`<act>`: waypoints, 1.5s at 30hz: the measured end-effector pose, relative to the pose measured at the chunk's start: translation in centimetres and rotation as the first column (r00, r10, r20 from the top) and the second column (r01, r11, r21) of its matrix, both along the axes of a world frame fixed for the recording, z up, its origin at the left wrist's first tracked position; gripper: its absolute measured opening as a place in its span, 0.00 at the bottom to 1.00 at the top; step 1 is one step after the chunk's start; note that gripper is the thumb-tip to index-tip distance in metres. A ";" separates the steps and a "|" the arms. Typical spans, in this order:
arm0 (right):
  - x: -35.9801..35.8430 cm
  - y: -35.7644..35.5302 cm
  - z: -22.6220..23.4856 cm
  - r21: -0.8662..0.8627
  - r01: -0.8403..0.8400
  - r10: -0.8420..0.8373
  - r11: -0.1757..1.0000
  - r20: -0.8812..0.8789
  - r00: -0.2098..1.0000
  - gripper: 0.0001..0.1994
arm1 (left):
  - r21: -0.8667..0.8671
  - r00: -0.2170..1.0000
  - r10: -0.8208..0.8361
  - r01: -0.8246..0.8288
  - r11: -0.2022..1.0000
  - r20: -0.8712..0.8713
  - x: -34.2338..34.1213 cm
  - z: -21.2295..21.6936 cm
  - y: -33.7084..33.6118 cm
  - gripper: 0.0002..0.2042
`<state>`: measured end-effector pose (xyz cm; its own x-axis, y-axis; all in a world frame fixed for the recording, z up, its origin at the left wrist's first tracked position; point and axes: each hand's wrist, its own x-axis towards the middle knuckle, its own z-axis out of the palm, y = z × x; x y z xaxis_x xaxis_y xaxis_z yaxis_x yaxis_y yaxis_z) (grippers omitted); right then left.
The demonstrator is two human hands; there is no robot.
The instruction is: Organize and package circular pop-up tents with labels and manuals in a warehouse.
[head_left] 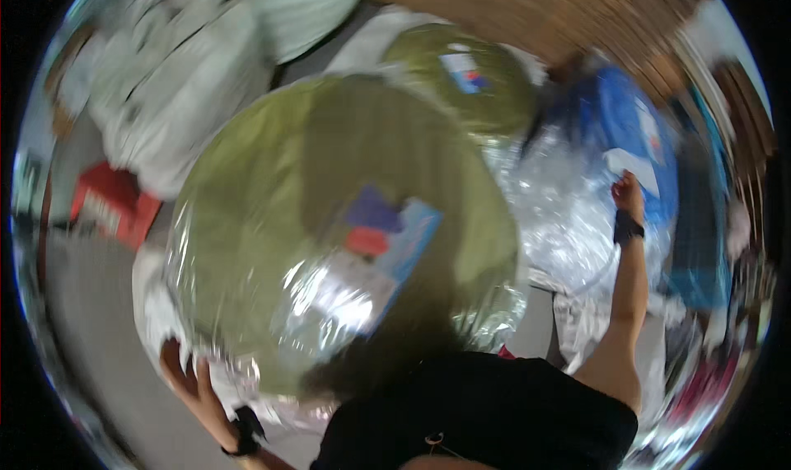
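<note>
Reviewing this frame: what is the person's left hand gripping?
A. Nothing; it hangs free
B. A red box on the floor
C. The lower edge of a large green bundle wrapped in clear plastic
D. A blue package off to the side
C: the left hand clutches the crinkled plastic at the bottom edge of the large green bundle, while the right hand reaches toward the blue package.

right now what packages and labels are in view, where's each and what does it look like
Big olive-green bundle in clear plastic: centre, left hand at its lower edge.
Its label: on its front, blue, purple and red card.
Second green bundle: behind, top centre, small white-blue label.
Blue plastic-wrapped package: right, by right hand.
Red box: left.
</note>
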<state>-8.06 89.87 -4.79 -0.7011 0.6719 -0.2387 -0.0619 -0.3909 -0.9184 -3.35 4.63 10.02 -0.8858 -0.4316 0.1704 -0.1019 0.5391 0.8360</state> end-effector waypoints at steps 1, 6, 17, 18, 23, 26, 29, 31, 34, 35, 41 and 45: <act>-3.4 -6.2 3.3 -0.001 -0.120 0.120 0.993 -0.017 0.993 0.06 | -0.026 0.998 -0.043 0.042 0.999 -0.037 -0.2 0.6 1.0 0.28; -7.3 -30.7 15.3 0.157 -0.470 0.490 0.869 -0.132 0.862 0.12 | 0.042 0.937 -0.327 0.334 0.942 -0.123 -2.6 2.2 7.9 0.36; -5.5 -50.5 16.4 0.189 -0.845 0.862 -0.500 0.195 -0.467 0.16 | 0.751 0.737 -0.504 0.618 0.232 -0.451 -3.8 -0.6 11.6 0.53; -5.3 -51.1 15.8 0.273 -0.799 0.844 -0.536 0.147 -0.516 0.17 | 0.752 0.744 -0.494 0.613 0.241 -0.449 -3.7 -0.5 11.4 0.53; -6.7 -51.9 15.7 0.170 -0.672 0.689 -0.721 0.284 -0.667 0.16 | 0.747 0.819 -0.509 0.508 0.430 -0.264 -2.7 -0.4 10.5 0.42; -8.0 -52.2 16.6 0.367 -0.790 0.846 -0.492 0.416 -0.334 0.15 | 0.661 0.856 -0.503 0.444 0.604 -0.115 -2.1 -0.8 10.0 0.32; -8.8 -52.9 17.8 0.694 -0.718 0.930 -0.056 0.298 0.216 0.17 | 0.557 0.877 -0.475 0.429 0.711 -0.069 -1.7 -0.4 10.0 0.25; -8.2 -54.8 18.7 0.891 -0.378 0.928 -0.250 0.332 0.167 0.19 | 0.495 0.884 -0.467 0.421 0.760 -0.035 -1.4 -0.3 10.2 0.23; -7.5 -56.3 17.7 0.924 -0.176 0.927 -0.341 0.361 0.100 0.18 | 0.366 0.891 -0.445 0.444 0.818 -0.086 -1.4 -0.5 10.5 0.19; -7.4 -56.4 17.6 0.923 -0.177 0.927 -0.341 0.362 0.099 0.18 | 0.330 0.890 -0.451 0.447 0.831 -0.068 -1.4 -0.2 10.6 0.18; -6.6 -56.6 17.0 0.952 -0.071 0.945 -0.298 0.304 0.118 0.13 | 0.298 0.906 -0.423 0.402 0.866 0.007 -0.7 -0.1 10.7 0.17; -6.7 -56.6 17.3 0.963 -0.059 0.961 -0.265 0.268 0.066 0.12 | 0.442 0.832 -0.503 0.370 0.817 0.233 -0.2 1.0 10.1 0.25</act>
<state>-14.75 33.24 12.51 -0.3233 -0.8327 0.4495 -0.8959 0.1164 -0.4286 -3.56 14.71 11.06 -0.9674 0.0451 -0.2492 -0.2299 0.2565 0.9388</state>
